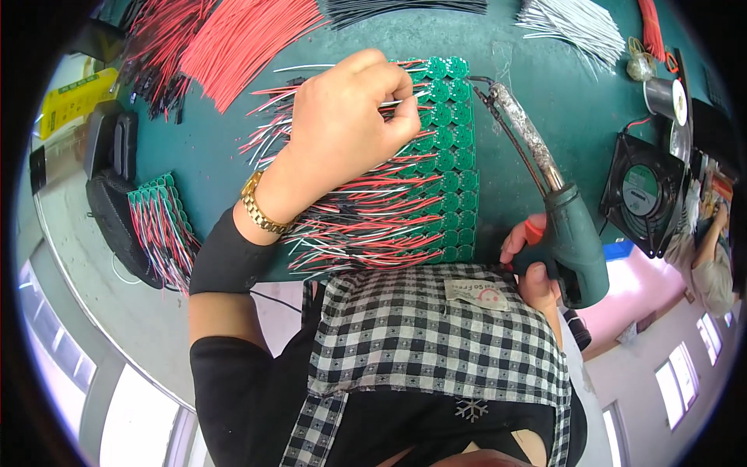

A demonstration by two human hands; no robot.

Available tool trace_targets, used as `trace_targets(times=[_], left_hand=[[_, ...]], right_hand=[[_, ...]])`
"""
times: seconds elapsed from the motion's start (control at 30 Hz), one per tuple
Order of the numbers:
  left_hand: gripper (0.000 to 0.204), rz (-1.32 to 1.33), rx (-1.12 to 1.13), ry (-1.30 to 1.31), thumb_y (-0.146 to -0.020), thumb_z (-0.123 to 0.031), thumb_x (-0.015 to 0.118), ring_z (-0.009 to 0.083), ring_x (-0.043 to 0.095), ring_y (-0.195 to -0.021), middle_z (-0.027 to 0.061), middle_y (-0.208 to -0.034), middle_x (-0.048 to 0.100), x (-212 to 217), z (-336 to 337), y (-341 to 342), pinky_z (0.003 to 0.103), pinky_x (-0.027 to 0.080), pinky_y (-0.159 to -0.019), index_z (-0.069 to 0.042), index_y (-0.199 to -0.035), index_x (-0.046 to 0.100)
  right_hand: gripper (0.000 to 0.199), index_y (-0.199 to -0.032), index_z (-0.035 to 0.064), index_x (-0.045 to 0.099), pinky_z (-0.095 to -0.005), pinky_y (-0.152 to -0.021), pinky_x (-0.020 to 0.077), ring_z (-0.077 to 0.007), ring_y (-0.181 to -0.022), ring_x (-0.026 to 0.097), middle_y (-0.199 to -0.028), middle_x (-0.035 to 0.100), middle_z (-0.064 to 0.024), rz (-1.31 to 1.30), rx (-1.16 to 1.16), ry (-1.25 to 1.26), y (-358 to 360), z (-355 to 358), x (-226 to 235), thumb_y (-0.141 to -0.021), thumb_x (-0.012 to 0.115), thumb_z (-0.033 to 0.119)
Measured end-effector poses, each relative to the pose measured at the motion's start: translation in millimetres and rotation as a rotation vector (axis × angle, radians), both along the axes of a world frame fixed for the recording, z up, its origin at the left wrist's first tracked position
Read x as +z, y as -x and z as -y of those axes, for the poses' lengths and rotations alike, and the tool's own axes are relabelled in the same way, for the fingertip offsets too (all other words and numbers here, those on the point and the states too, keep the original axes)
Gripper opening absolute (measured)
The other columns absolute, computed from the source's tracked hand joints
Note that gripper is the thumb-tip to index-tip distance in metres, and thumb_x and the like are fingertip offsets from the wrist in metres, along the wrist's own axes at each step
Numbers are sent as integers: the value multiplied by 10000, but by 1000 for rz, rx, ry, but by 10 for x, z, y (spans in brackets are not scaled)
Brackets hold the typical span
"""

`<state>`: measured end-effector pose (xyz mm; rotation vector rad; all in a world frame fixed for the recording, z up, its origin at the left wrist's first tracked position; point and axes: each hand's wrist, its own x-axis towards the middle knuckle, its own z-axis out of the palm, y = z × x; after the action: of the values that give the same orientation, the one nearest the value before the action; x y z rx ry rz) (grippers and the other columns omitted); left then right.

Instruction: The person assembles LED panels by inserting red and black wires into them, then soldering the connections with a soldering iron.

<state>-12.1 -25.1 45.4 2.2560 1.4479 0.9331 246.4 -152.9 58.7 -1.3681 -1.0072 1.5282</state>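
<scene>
A panel of round green circuit boards (459,159) lies on the green work surface in front of me. Rows of red, white and black wires (366,226) run leftward from it. My left hand (358,109) is over the panel's upper left part, thumb and fingers pinched on a thin wire that they mostly hide. In my right hand (537,268) is a dark green soldering gun (576,241), gripped by its handle. The gun's long metal barrel points up and left. Its bent tip is near the top right edge of the panel.
Bundles of red wires (245,47) and white wires (572,31) lie along the far side. To the right stand a solder spool (665,101) and a black fan (644,194). Another wired board panel (163,226) is at the left. Another person (712,261) shows at far right.
</scene>
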Motion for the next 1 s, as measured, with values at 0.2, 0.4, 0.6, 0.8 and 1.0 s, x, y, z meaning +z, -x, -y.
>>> trace_targets(times=[0.2, 0.4, 0.6, 0.8, 1.0], left_hand=[[87, -3, 12, 15, -687, -63, 676, 194, 574, -572, 39, -684, 551, -5, -17, -35, 301, 469, -510, -71, -703, 591], [86, 117, -2, 65, -694, -65, 674, 199, 571, -596, 46, -759, 556, 52, 18, -70, 300, 459, -520, -66, -716, 590], [103, -1, -45, 133, -686, -43, 676, 200, 566, -644, 51, -778, 550, 59, 90, -130, 294, 455, -570, -47, -725, 581], [99, -13, -60, -34, -659, -85, 683, 220, 575, -564, 32, -746, 546, -43, 59, -121, 330, 465, -470, -84, -670, 584], [93, -19, -62, -63, -644, -82, 679, 225, 572, -552, 29, -732, 544, -47, 55, -135, 329, 464, -463, -89, -656, 587]], right_hand=[[794, -1249, 56, 428, -280, -565, 410, -172, -662, 521, -790, 529, -80, -34, -36, 10, -5, 37, -1, -715, 732, 558], [747, -1223, 48, 450, -291, -610, 430, -174, -684, 529, -787, 528, -81, -82, 41, 78, -99, 124, -48, -724, 734, 525], [693, -1202, 42, 454, -293, -633, 435, -182, -685, 532, -802, 530, -91, -108, 73, 94, -82, 113, -6, -742, 732, 479], [639, -1174, 36, 458, -288, -631, 438, -176, -696, 536, -825, 530, -92, -121, 103, 113, -112, 123, -47, -761, 724, 445], [594, -1140, 37, 467, -284, -627, 442, -170, -698, 540, -848, 534, -97, -100, 97, 115, -88, 114, -16, -773, 713, 433]])
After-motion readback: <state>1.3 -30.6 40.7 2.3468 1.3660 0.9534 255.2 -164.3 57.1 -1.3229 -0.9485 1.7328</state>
